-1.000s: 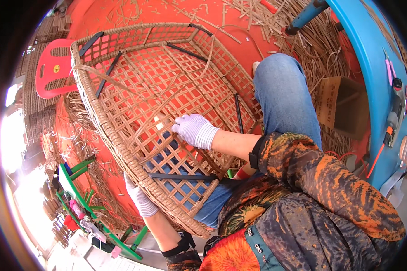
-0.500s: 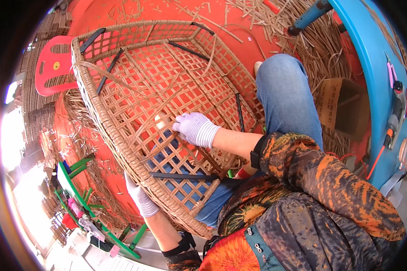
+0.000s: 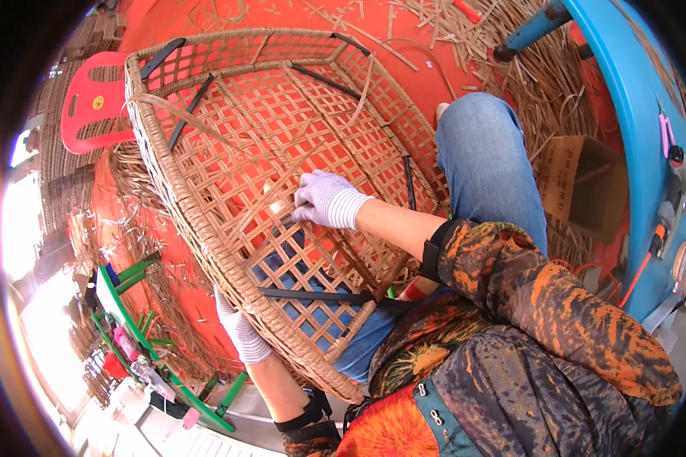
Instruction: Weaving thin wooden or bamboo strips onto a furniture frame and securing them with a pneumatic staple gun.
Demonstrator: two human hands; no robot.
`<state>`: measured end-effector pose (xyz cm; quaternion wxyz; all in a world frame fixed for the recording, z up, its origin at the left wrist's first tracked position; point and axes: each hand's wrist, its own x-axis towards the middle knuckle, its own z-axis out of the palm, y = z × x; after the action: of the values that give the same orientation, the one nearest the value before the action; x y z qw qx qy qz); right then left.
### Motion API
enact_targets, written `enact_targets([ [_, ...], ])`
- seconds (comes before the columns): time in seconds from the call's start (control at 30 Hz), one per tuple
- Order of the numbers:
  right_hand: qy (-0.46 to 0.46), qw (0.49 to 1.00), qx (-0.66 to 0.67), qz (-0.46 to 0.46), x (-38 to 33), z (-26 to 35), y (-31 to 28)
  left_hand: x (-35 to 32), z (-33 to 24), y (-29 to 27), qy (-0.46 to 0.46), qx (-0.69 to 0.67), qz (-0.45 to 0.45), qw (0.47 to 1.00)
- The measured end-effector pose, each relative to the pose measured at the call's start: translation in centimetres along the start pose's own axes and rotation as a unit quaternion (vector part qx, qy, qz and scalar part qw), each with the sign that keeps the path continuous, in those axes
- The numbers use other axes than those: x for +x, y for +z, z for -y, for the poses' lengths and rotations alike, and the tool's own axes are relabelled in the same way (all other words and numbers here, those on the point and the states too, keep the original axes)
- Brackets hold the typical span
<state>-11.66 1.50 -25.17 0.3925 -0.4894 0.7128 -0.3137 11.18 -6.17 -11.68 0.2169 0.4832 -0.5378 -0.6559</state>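
Note:
A large woven rattan basket (image 3: 190, 228) lies tilted across my lap, its open lattice showing the red floor and blue jeans beneath. My right hand (image 3: 329, 199), in a white and purple striped glove, is inside it. Its fingers are closed in a pinch on a flat rattan strip (image 3: 283, 222) of the lattice. Outside the near left wall, my left hand (image 3: 242, 331), in a similar glove, is against the basket with its fingers mostly hidden. Loose strips loop over the weave. Dark bars (image 3: 316, 295) brace the basket's corners.
A red plastic stool (image 3: 91, 103) stands behind the basket at left. A green-framed stool (image 3: 133, 308) with small items is at lower left. To the right are a blue table (image 3: 625, 91) with tools, a cardboard box (image 3: 568, 171) and heaps of rattan strips (image 3: 545, 84).
The basket has shifted slightly right in the view. My right hand has moved a little, its fingertips now lower against the lattice. The left hand stays at the outer wall.

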Motion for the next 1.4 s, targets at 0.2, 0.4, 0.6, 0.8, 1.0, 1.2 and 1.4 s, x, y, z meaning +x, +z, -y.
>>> enact_targets([
  [0.2,-0.02,0.992,-0.026,-0.122,-0.6,1.8,0.2,0.5,1.2,-1.3,0.018,-0.012,-0.003,1.0],
  [0.4,-0.226,0.927,0.041,-0.296,-2.5,6.0,-2.9,1.0,2.3,-2.2,0.029,0.0,-0.048,0.998],
  [0.6,-0.173,0.969,0.108,-0.136,-1.2,10.3,-6.3,1.2,2.0,-1.3,0.048,-0.002,-0.021,0.999],
  [0.8,-0.155,0.982,-0.079,0.069,1.9,11.8,-8.0,0.9,0.8,-0.4,0.016,-0.016,-0.02,1.0],
  [1.0,-0.135,0.984,-0.104,-0.058,3.7,13.6,-8.8,0.6,0.2,0.1,0.01,-0.006,-0.04,0.999],
  [1.2,-0.122,0.984,-0.062,-0.117,3.6,13.2,-7.6,0.2,-0.3,0.4,0.01,0.025,-0.073,0.997],
  [1.4,-0.072,0.995,0.066,0.022,0.4,10.8,-8.2,0.4,-0.2,0.5,0.093,0.037,-0.06,0.993],
])
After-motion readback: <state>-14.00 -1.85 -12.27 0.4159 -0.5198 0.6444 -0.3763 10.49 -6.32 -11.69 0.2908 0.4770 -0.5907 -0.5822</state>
